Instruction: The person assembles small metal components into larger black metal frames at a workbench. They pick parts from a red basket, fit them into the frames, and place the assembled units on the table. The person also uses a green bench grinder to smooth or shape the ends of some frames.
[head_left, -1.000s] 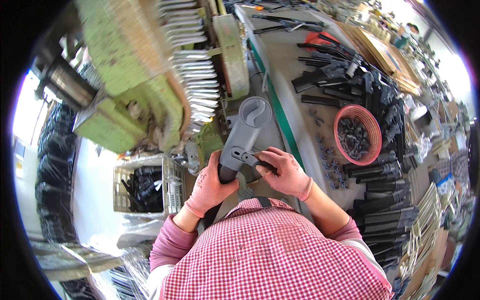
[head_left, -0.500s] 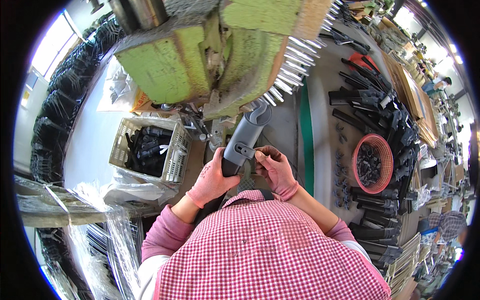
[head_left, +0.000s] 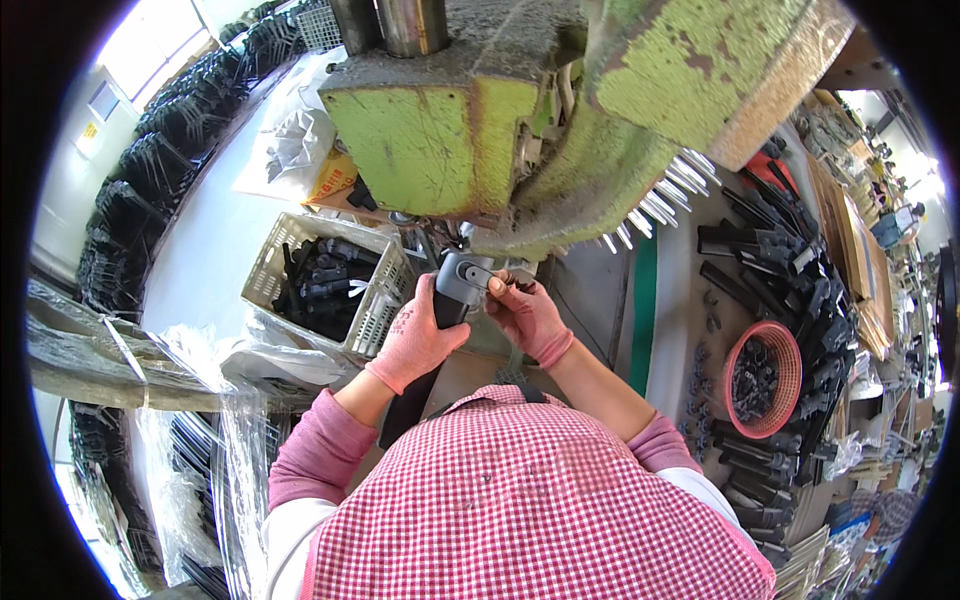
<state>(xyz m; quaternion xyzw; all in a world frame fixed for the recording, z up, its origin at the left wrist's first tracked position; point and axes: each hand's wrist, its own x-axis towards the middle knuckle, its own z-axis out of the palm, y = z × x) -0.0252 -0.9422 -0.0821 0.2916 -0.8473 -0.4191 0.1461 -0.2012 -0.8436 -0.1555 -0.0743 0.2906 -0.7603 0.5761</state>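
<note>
My left hand (head_left: 412, 342), in a pink glove, is closed round a long grey-and-black tubular part (head_left: 452, 300). Its black lower end slants back toward my apron. On the grey upper section sits a small oval tab (head_left: 474, 273) with a slot. My right hand (head_left: 532, 320), gloved with dark-stained fingertips, pinches at the tab's outer end; whether a smaller piece is between the fingers I cannot make out. Right above stands a worn green machine (head_left: 410, 150), and the far end of the part is hidden beneath it.
Left of my hands is a cream plastic crate (head_left: 375, 310) of black parts. A red basket (head_left: 728, 380) of small dark pieces stands at the right among piled black parts (head_left: 815, 300). Plastic wrap (head_left: 235, 480) hangs at lower left. Metal rods (head_left: 660, 205) jut from the machine's side.
My view has shifted, so the machine sits farther right in the picture. The part's grey curved far end has gone out of sight under the machine. Both hands keep their hold.
</note>
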